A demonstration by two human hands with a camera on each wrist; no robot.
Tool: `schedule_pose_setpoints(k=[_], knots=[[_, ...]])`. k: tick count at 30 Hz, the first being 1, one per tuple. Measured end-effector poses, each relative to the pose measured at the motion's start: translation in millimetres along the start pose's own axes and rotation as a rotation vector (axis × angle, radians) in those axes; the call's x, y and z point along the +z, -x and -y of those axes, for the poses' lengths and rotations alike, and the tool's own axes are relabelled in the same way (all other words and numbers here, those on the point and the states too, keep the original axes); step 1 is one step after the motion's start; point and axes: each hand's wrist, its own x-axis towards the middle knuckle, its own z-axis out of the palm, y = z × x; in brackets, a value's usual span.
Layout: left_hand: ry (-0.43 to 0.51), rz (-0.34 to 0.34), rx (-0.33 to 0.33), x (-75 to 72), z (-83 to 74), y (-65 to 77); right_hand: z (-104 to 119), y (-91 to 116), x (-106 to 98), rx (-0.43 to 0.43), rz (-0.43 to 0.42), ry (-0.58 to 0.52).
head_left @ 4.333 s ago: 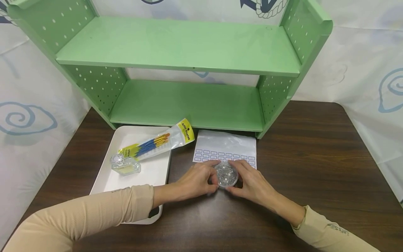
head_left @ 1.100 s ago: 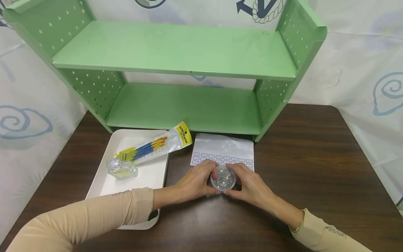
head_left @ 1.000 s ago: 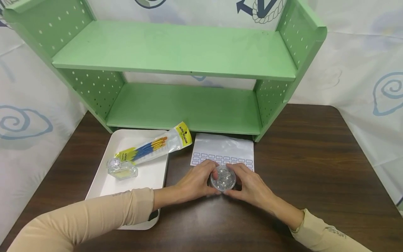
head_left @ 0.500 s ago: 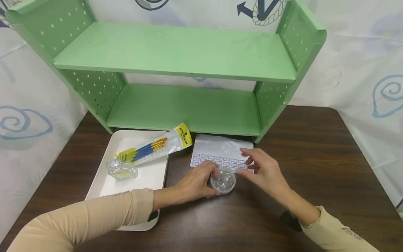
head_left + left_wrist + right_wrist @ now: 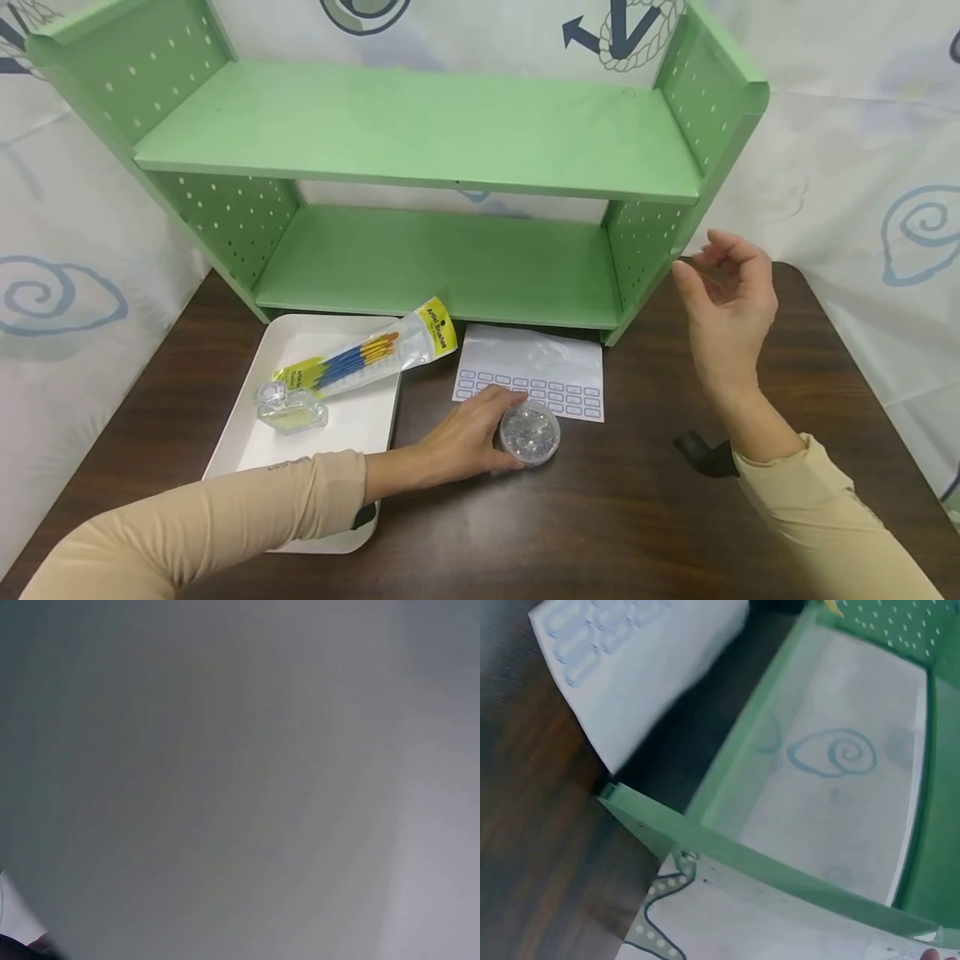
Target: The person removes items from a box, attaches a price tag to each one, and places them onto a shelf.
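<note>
Since half a second ago the right hand has swung away from the container's side, up and out to the right, and now hangs beside the green shelf unit. We see its fingers loosely curled, thumb apart from them, with nothing visible in their grasp. The left hand stays put, thumb and forefinger spread around the near-left side of the clear round container, which stands by the lower edge of the white label sheet.

Our right wrist view adds what the head view hides — a dotted, dark-outlined print below the unit's end panel, and a whole spiral shell print framed by the green boards. Fingertips just enter its lower right corner. The left wrist view gives us mostly a grey blur; we cannot tell what it is.

Beneath everything lies a dark wood-grain surface. On it, to the left, a white tray bears a glass bottle and a brush packet that overhangs its rim. White printed cloth surrounds the surface.
</note>
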Motion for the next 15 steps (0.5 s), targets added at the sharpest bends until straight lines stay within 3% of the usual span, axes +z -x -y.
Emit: schedule_pose_setpoints(k=[6,15], knots=[[-0.017,0.024,-0.001,0.1,0.6,-0.6,-3,-15,12,0.014,-0.040,0.012],[0.011,0.048,-0.002,-1.7,1.7,-2.5,-15,-25,20,-0.012,-0.025,0.005]])
